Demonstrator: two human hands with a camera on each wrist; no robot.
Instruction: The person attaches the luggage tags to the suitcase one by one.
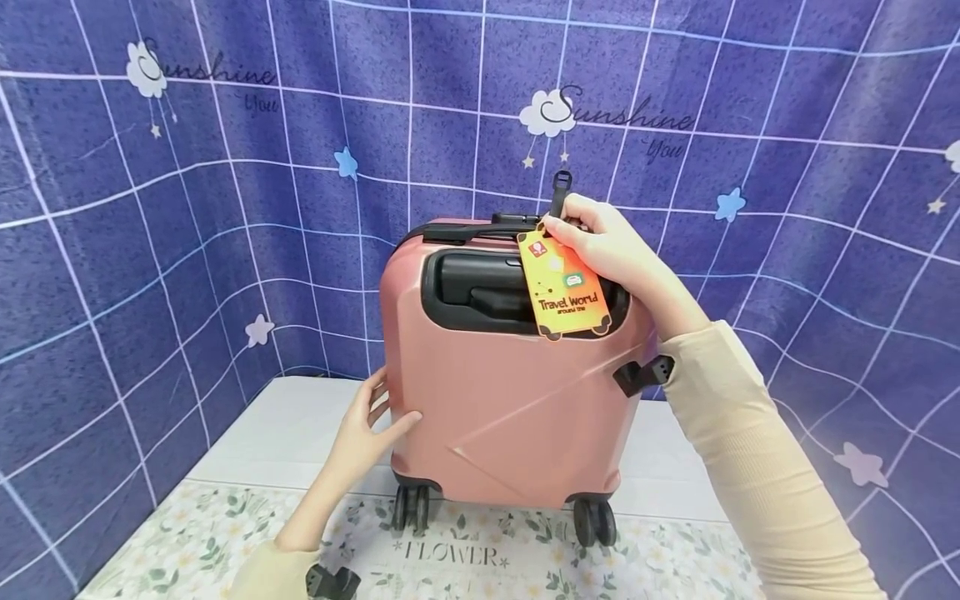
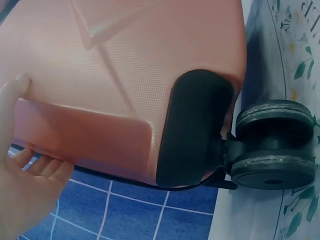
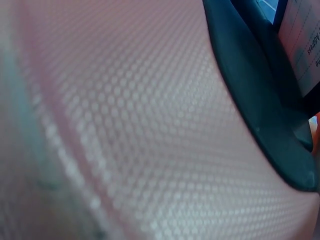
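A pink suitcase stands upright on its wheels, its black telescopic handle lowered in the top recess. My left hand holds its left side, thumb on the front face and fingers round the edge. In the left wrist view the left hand lies against the side panel of the suitcase. At the top right, my right hand pinches the upper end of a yellow-orange luggage tag, near a black strap that sticks up. The right wrist view shows the suitcase shell close up, no hand clearly.
A purple-blue curtain with white grid lines hangs behind and at both sides. Under the suitcase lies a floral cloth with the word FLOWER, and a white surface lies further back. Black wheels stand on the cloth.
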